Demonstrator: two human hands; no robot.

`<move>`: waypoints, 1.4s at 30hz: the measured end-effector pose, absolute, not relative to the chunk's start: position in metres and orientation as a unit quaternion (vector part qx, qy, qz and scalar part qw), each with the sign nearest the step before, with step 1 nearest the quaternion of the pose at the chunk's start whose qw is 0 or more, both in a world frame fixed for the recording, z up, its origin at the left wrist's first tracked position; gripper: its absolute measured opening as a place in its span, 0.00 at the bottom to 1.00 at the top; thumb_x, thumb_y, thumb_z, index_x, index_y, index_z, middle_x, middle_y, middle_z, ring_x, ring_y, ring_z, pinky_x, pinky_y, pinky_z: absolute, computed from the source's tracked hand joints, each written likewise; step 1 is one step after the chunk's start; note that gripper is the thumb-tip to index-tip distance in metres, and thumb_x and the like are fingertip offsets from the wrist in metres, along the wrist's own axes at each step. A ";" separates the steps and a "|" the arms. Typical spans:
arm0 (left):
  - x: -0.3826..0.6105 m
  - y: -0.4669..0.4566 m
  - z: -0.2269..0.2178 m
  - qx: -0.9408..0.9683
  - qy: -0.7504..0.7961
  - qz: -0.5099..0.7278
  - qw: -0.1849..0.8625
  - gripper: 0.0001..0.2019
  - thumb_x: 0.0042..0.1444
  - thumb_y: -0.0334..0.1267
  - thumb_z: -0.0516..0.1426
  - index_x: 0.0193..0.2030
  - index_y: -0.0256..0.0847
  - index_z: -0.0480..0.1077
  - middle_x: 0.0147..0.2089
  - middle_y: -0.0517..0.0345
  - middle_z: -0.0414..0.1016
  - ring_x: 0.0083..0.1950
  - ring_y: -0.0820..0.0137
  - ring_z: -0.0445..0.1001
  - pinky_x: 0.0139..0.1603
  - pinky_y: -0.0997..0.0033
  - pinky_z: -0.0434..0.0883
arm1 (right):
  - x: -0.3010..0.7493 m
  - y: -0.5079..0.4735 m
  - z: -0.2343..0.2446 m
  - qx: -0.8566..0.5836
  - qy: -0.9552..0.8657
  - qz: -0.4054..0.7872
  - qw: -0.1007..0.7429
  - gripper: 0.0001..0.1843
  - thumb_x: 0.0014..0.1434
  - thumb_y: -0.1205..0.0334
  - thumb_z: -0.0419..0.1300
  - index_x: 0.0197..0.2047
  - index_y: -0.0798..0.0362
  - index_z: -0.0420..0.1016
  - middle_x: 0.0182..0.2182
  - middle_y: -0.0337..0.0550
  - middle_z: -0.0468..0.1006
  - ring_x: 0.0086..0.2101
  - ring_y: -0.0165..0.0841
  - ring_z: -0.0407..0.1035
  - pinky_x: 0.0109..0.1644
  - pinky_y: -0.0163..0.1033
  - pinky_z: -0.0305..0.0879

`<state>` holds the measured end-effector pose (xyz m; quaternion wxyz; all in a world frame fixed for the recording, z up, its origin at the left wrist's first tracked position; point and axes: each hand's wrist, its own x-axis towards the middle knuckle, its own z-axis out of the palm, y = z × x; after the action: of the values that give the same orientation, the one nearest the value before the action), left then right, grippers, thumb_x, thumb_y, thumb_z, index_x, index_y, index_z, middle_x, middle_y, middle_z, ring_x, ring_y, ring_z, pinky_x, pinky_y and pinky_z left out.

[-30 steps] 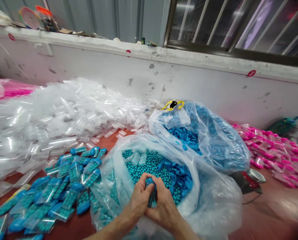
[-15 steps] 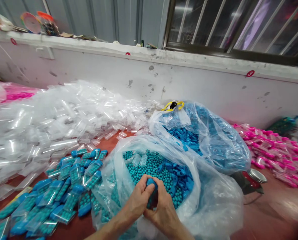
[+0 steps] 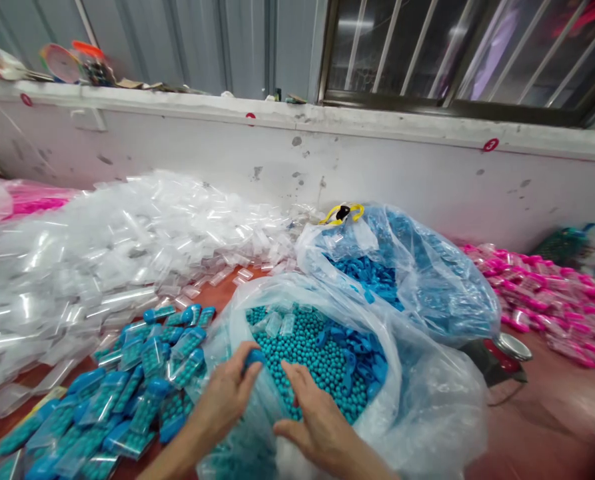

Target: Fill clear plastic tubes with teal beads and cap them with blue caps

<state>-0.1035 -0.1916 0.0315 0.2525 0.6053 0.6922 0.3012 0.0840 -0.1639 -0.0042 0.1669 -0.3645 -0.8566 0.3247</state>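
One blue cap shows between the thumb and curled fingers of a worker's left hand, now drawn away from the right after both hands had met around the piece half a second ago. The left hand is closed around it above the left side of an open plastic bag; whatever lies below the cap is hidden by the hand. The right hand is spread open, thumb well apart from the extended fingers and nothing visible in its hold, over the bag's near edge beside a mass of teal beads. The parting suggests that the two-handed work on this piece is over, and that the left hand alone now carries it toward the side where bead-filled, blue-capped tubes lie heaped on a red tabletop. Loose blue caps and a few clear empty tubes sit among the beads, where they lay a second earlier. Behind, a second bag holds more blue parts; a bank of clear plastic tubes rises at left, and pink-capped tubes spread at right.
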 end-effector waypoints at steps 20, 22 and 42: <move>-0.089 -0.062 -0.025 0.885 0.461 0.012 -0.060 0.16 0.57 0.26 0.45 0.48 0.41 0.65 0.53 0.46 0.65 0.46 0.63 0.68 0.43 0.63 0.65 | 0.075 -0.027 -0.054 -0.457 -0.868 0.141 0.131 0.24 0.56 0.76 0.41 0.56 0.65 0.57 0.55 0.56 0.60 0.56 0.33 0.52 0.58 0.38 0.50; -0.086 -0.058 -0.024 0.886 0.460 -0.007 -0.053 0.13 0.56 0.25 0.46 0.40 0.37 0.69 0.46 0.45 0.69 0.43 0.63 0.69 0.40 0.65 0.65 | 0.073 -0.016 -0.056 -0.470 -0.862 0.144 0.128 0.22 0.58 0.73 0.42 0.55 0.63 0.59 0.53 0.55 0.62 0.55 0.34 0.54 0.58 0.39 0.51; -0.076 -0.048 -0.052 0.743 0.594 0.060 0.303 0.15 0.57 0.41 0.52 0.49 0.37 0.64 0.48 0.52 0.67 0.45 0.67 0.70 0.43 0.61 0.70 | 0.044 -0.028 -0.071 -0.668 -0.626 0.308 0.260 0.13 0.57 0.60 0.49 0.38 0.57 0.71 0.39 0.53 0.75 0.42 0.39 0.67 0.44 0.37 0.58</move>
<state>-0.0760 -0.0476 -0.0518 0.3027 0.7427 0.5943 0.0601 0.0442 -0.0278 -0.0710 0.2596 -0.6677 -0.6259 0.3082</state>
